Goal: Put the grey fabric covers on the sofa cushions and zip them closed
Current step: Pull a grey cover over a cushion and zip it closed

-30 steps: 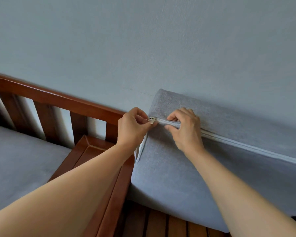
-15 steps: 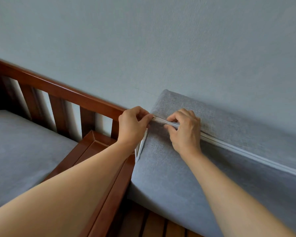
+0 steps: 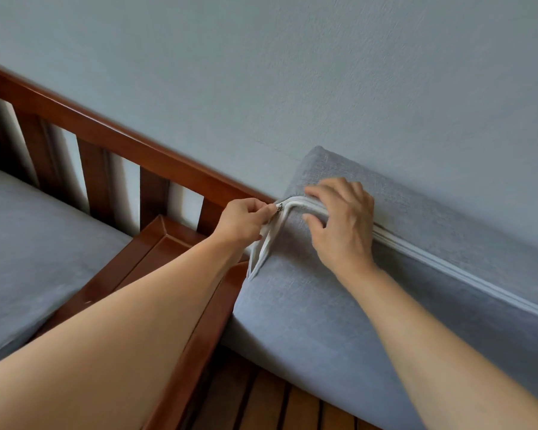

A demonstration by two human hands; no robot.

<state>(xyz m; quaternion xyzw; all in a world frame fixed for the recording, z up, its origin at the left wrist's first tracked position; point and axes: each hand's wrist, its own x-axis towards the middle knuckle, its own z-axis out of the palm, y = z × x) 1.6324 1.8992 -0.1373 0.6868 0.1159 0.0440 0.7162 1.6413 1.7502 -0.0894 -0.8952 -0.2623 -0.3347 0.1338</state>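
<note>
A sofa cushion in a grey fabric cover (image 3: 308,305) stands on edge on the slatted seat, leaning against the wall. A white zipper (image 3: 448,265) runs closed along its top edge from the right and turns down at the left corner. My left hand (image 3: 243,221) pinches the metal zipper pull (image 3: 279,207) right at that corner. Below the pull the two white zipper tapes (image 3: 263,246) hang apart, open. My right hand (image 3: 342,225) grips the cover over the zipper just right of the corner, fingers curled over the top edge.
A brown wooden sofa frame (image 3: 112,135) with a slatted back rail runs from upper left to the cushion. A second grey covered cushion (image 3: 35,243) lies on the left seat. Wooden seat slats (image 3: 261,401) show below. A plain blue-grey wall (image 3: 292,72) stands behind.
The zipper pull has travelled left to the cushion's corner with my left hand. My right hand has shifted from pinching the seam to gripping over the top edge. The view shifted.
</note>
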